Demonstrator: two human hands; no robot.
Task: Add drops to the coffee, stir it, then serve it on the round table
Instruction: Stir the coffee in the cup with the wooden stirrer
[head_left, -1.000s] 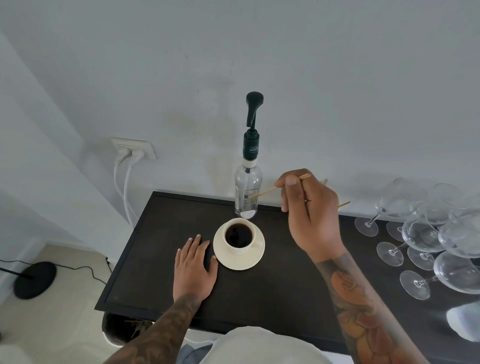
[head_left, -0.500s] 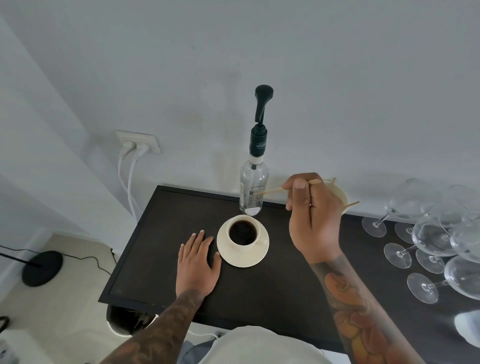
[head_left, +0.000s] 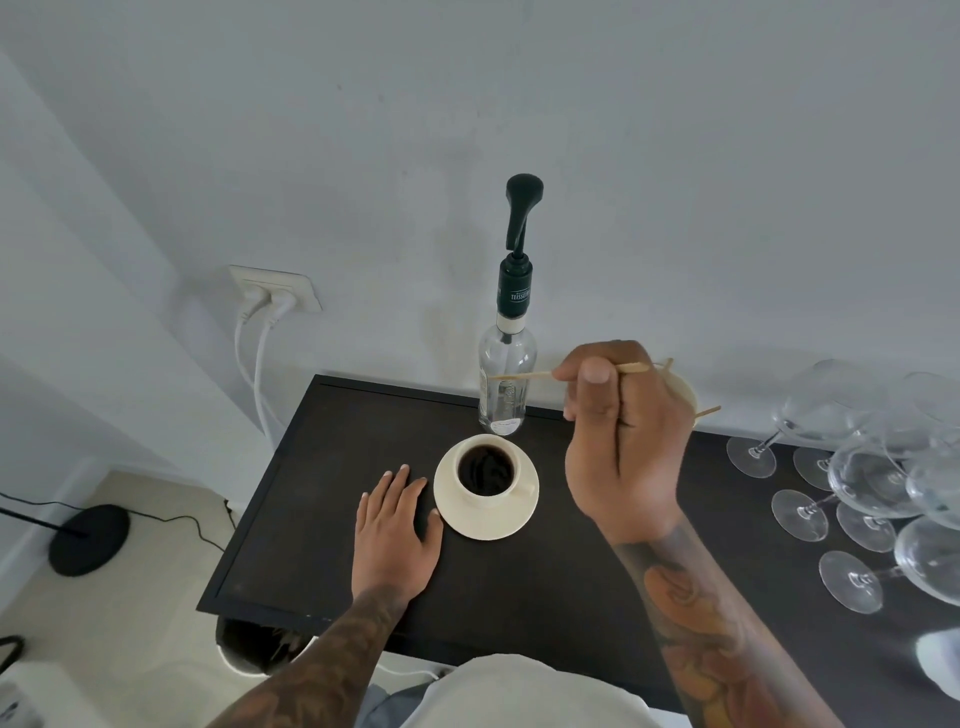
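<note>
A plain white wall (head_left: 623, 130) fills the upper view. At nine o'clock a double wall socket (head_left: 276, 287) holds two white plugs, their white cables (head_left: 255, 374) hanging down behind the dark rectangular table (head_left: 322, 525). At eight o'clock, on the pale beige floor (head_left: 130, 613), stands a round black stand base (head_left: 88, 539) with a thin black cord (head_left: 192, 522) trailing beside it.

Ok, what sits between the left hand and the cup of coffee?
Only the cream saucer under the cup. In the head view the left hand lies flat on the dark table, thumb at the saucer's rim; nothing else lies in that stretch.
</note>
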